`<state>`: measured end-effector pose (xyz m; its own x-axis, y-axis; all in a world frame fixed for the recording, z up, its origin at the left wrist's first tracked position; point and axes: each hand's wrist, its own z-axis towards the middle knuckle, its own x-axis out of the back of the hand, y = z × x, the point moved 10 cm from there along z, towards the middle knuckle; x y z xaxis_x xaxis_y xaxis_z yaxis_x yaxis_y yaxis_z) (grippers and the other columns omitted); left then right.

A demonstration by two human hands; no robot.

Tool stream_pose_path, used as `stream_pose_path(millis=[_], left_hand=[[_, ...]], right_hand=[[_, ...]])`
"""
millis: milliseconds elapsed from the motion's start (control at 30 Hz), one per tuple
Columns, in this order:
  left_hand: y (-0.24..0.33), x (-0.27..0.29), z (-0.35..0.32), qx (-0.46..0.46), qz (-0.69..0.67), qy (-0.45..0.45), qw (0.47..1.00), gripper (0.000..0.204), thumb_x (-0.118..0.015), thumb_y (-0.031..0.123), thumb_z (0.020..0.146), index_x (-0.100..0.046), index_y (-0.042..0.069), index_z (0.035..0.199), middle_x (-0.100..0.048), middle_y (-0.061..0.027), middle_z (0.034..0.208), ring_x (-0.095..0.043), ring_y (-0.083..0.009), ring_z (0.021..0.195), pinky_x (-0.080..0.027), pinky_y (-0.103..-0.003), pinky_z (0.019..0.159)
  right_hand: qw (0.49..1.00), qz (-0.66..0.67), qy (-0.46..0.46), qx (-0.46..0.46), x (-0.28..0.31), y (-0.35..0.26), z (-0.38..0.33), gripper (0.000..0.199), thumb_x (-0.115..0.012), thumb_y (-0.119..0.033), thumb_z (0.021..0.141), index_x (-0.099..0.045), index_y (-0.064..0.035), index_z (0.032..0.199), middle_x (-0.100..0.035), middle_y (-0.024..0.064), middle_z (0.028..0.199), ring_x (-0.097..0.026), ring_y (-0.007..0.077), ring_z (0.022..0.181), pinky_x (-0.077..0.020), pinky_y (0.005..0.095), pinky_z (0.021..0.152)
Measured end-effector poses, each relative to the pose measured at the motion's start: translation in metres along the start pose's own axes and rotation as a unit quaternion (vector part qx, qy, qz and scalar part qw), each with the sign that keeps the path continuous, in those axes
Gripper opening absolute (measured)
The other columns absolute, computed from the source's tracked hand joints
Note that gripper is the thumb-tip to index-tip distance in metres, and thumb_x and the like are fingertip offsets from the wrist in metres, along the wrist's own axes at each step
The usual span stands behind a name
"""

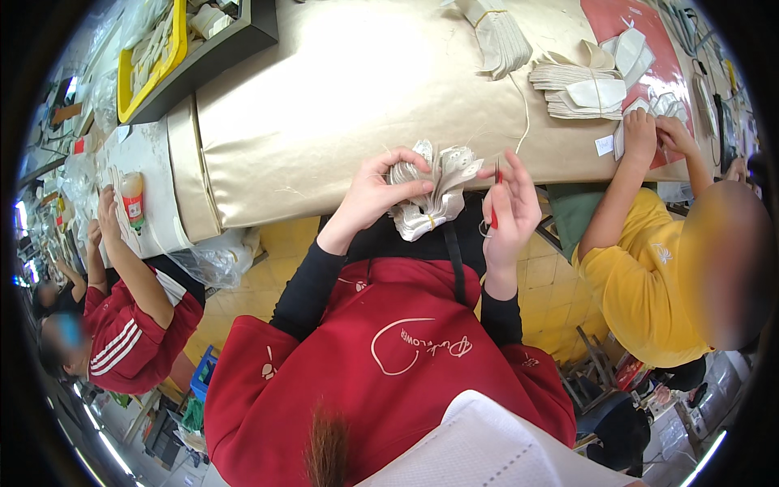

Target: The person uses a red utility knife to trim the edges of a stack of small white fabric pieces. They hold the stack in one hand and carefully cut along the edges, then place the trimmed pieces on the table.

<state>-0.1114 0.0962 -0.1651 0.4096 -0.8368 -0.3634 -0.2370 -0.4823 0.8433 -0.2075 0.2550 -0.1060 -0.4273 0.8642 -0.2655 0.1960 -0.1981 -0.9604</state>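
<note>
Above my lap, close to the table's near edge, my left hand (375, 195) grips a bundle of pale fabric pieces (423, 221). A thin yellowish band circles the bundle's lower part, and its upper layers fan apart under my thumb and fingers. Just right of the bundle, my right hand (514, 213) is closed around small red-handled scissors (494, 216). Their narrow tip points up, beside the fanned layers. Whether the blades touch a thread cannot be made out.
A gold-covered table (341, 154) stretches ahead. Tied fabric stacks (578, 88) and another bundle (499, 42) lie at far right, near a red sheet (661, 53). A yellow tray (123, 89) stands far left. Co-workers sit on both sides, a bottle (132, 201) near the left one.
</note>
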Motion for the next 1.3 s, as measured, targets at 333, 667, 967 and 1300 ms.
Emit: stream_pose_path(millis=[333,667,967,1300], left_hand=[[0.007,-0.006,-0.002,-0.042,0.098,-0.016,0.994,0.027,-0.067,0.004,0.091,-0.065,0.004,0.118,-0.067,-0.0035,0.107,-0.063,-0.0093,0.099,-0.053,-0.027,0.087],[-0.007,0.001,-0.003,-0.033,0.032,-0.016,0.999,0.05,-0.07,-0.001,0.089,-0.055,0.003,0.137,-0.063,-0.0066,0.119,-0.062,-0.0116,0.106,-0.053,-0.029,0.092],[-0.007,0.002,-0.004,-0.033,-0.005,0.001,0.999,0.057,-0.071,-0.002,0.087,-0.05,0.006,0.14,-0.062,-0.0061,0.119,-0.063,-0.0119,0.104,-0.054,-0.028,0.089],[-0.005,-0.001,-0.003,-0.01,-0.03,0.039,0.999,0.06,-0.071,-0.006,0.085,-0.049,0.007,0.138,-0.067,-0.0055,0.104,-0.066,-0.0112,0.094,-0.056,-0.028,0.083]], right_hand=[[0.94,-0.288,-0.109,0.143,-0.048,-0.015,-0.003,0.034,-0.067,-0.006,0.088,-0.068,-0.0032,0.123,-0.072,0.0147,0.097,-0.066,0.0272,0.077,-0.0515,0.0342,0.072],[0.873,-0.436,-0.145,0.163,-0.049,0.001,-0.005,0.036,-0.069,-0.009,0.086,-0.07,-0.0091,0.122,-0.067,0.0052,0.089,-0.057,0.023,0.066,-0.0429,0.0339,0.064],[0.888,-0.412,-0.13,0.157,-0.043,0.004,-0.005,0.037,-0.069,-0.009,0.087,-0.069,-0.0089,0.124,-0.067,0.0068,0.088,-0.057,0.0238,0.067,-0.0421,0.0337,0.064],[0.916,-0.343,-0.108,0.179,-0.04,-0.008,-0.013,0.041,-0.07,-0.004,0.083,-0.067,-0.0024,0.124,-0.071,0.0133,0.102,-0.064,0.0252,0.074,-0.0456,0.0336,0.068]])
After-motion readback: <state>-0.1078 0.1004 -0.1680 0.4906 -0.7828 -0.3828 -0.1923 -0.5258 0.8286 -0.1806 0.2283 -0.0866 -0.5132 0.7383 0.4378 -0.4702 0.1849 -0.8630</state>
